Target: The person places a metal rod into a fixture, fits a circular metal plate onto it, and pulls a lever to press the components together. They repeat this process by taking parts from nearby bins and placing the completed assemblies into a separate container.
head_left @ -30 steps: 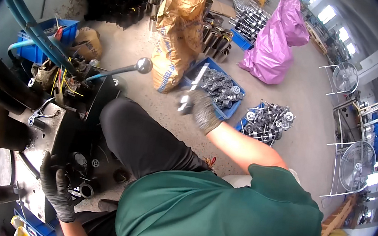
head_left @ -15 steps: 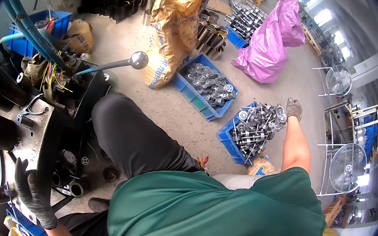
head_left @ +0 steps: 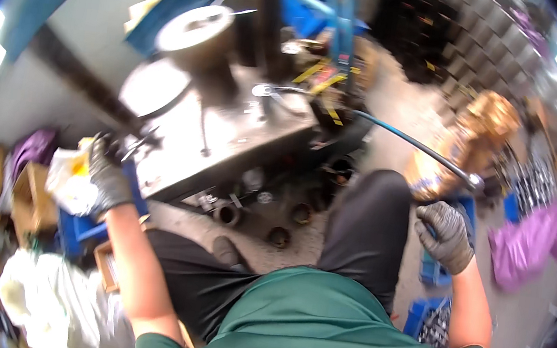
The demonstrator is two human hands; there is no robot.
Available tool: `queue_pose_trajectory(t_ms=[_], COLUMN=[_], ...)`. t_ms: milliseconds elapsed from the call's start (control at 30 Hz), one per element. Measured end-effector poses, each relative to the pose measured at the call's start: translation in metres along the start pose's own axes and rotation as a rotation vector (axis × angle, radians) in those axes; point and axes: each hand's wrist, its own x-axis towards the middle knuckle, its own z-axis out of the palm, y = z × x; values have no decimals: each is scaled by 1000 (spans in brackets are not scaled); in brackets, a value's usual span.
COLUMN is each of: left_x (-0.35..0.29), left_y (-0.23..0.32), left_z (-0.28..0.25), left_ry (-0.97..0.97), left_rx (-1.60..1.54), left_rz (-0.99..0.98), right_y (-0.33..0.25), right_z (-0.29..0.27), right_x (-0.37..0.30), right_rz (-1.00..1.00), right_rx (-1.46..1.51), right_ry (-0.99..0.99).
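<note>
My left hand (head_left: 110, 178), in a grey glove, is at the left corner of the metal machine table (head_left: 240, 145), close to a dark round bar (head_left: 88, 78). Motion blur smears its fingers, and whether they hold a part cannot be seen. My right hand (head_left: 446, 238), also gloved, is raised beyond my right knee with its fingers curled in. What they hold, if anything, is hidden. Just above it is the ball knob (head_left: 474, 182) of a blue lever, apart from the hand. A thick cylindrical piece (head_left: 201, 43) stands on the machine table.
Below the right forearm stands a blue crate (head_left: 419, 316) of metal parts. A yellow-brown sack (head_left: 459, 144) and a pink sack (head_left: 534, 247) stand to the right. Ring-shaped parts (head_left: 226, 214) lie under the machine. At left are a cardboard box (head_left: 31, 203) and white cloth (head_left: 61, 300).
The view has swung left toward the machine. My right hand has come away from the crate of metal parts to beside the lever knob. My left hand remains by the machine's edge.
</note>
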Motion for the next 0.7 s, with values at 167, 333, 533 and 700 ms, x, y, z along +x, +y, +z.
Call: queue_pose_trajectory(t_ms=[167, 333, 533, 700], left_x=[38, 18, 2, 7], left_y=[-2, -20, -21, -20], left_z=[-95, -103, -56, -63], left_ry=[405, 75, -48, 33], left_rx=[430, 769, 478, 461], left_rz=[-54, -138, -468, -427], right_y=[-71, -68, -41, -58], right_z=[46, 126, 193, 204], right_x=[165, 274, 315, 319], right_rz=[-516, -531, -256, -284], right_rx=[193, 227, 293, 246], right_ry=[2, 218, 341, 280])
